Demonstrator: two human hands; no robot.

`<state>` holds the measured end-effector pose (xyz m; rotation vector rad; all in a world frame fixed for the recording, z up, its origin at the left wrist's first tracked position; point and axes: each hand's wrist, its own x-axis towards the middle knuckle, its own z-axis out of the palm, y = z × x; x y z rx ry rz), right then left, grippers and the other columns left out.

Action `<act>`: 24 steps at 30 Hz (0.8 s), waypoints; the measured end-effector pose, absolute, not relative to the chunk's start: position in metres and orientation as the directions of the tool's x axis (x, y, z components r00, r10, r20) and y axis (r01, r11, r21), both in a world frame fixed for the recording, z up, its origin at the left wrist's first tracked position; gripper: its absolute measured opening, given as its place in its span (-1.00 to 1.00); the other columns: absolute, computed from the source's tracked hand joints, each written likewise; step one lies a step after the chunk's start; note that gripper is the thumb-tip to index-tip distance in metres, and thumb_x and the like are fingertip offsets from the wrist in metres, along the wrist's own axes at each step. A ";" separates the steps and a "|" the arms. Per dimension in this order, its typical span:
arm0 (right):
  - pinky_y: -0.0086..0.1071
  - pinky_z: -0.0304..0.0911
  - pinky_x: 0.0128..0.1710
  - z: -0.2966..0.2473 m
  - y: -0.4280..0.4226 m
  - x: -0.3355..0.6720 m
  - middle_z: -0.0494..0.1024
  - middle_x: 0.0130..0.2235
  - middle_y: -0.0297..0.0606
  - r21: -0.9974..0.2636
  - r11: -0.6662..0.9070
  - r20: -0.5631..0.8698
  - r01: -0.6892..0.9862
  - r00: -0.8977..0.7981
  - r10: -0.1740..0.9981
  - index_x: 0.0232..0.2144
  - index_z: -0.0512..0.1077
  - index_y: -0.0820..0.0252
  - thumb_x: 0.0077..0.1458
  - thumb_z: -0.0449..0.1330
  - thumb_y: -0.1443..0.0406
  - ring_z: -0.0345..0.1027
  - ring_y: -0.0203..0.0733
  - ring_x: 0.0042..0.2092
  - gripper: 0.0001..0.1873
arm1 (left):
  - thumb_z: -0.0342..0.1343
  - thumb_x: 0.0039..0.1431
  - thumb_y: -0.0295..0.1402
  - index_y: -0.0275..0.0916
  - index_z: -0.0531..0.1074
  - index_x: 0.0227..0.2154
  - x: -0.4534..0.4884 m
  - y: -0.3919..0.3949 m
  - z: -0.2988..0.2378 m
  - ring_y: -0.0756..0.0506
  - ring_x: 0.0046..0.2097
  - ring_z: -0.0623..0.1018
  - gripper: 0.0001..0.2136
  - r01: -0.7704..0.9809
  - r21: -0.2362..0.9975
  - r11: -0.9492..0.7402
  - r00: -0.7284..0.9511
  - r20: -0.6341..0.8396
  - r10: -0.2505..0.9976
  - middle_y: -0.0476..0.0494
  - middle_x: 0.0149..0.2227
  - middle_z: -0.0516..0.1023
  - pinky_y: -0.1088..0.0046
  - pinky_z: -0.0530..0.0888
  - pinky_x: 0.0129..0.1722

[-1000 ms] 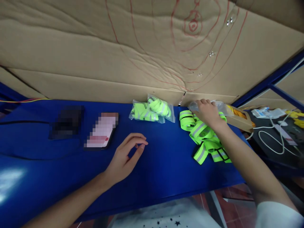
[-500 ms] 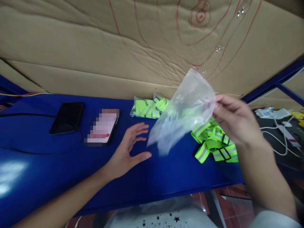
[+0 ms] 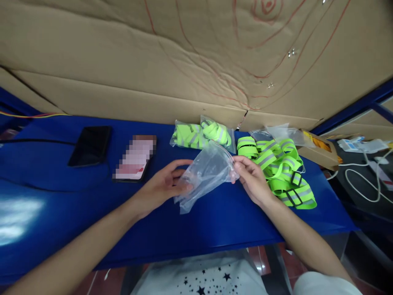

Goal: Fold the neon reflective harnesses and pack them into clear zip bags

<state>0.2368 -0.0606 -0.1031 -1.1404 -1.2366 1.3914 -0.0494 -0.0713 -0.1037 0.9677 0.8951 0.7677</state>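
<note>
A clear plastic zip bag with nothing visible inside hangs between my hands above the blue table. My right hand pinches it at its zip edge. My left hand is closed round the bag's lower left end, thumb in front and fingers partly behind the film. Right of my right hand lies a loose heap of neon-yellow reflective straps with grey stripes and black buckles. Behind the bag, two filled bags of the same straps rest side by side near the cardboard wall.
On the blue table to the left lie a phone with a blurred screen and a black tablet-like device with a cable. More clear bags and an open cardboard box stand at the back right. A cardboard wall closes the back.
My right hand has brought the bag down and left, away from over the straps. My left hand has closed on the bag's other end. The view has shifted slightly.
</note>
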 end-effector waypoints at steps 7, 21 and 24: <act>-0.38 0.40 -0.33 -0.128 -0.080 0.214 0.55 -0.25 -0.28 -0.958 -0.259 -0.199 -0.122 -0.367 0.909 -0.21 0.47 0.15 0.09 0.38 -0.13 0.45 -0.27 -0.29 -0.49 | 0.45 0.09 -0.22 -0.21 0.50 -0.32 -0.034 -0.078 -0.119 0.02 -0.28 0.52 -0.74 -0.227 0.934 0.277 0.259 -0.216 0.941 0.02 -0.32 0.55 0.54 0.49 -0.24; -0.46 0.21 -0.41 -0.124 -0.097 0.203 0.61 -0.33 -0.31 -0.957 -0.087 -0.217 0.277 -0.486 0.846 -0.28 0.56 0.21 0.21 0.33 0.05 0.33 -0.38 -0.43 -0.68 | 0.40 0.18 -0.21 -0.23 0.42 -0.29 -0.023 -0.084 -0.130 -0.01 -0.24 0.60 -0.72 -0.246 0.931 0.270 0.270 -0.201 0.942 -0.02 -0.30 0.59 0.49 0.56 -0.22; -0.47 0.19 -0.40 -0.123 -0.091 0.208 0.53 -0.44 -0.36 -0.958 -0.130 -0.246 0.256 -0.497 0.832 -0.40 0.48 0.22 0.17 0.35 0.04 0.32 -0.36 -0.42 -0.64 | 0.42 0.15 -0.21 -0.21 0.32 -0.33 -0.029 -0.078 -0.127 -0.03 -0.31 0.65 -0.65 -0.264 0.927 0.265 0.227 -0.207 0.952 0.03 -0.30 0.61 0.42 0.63 -0.26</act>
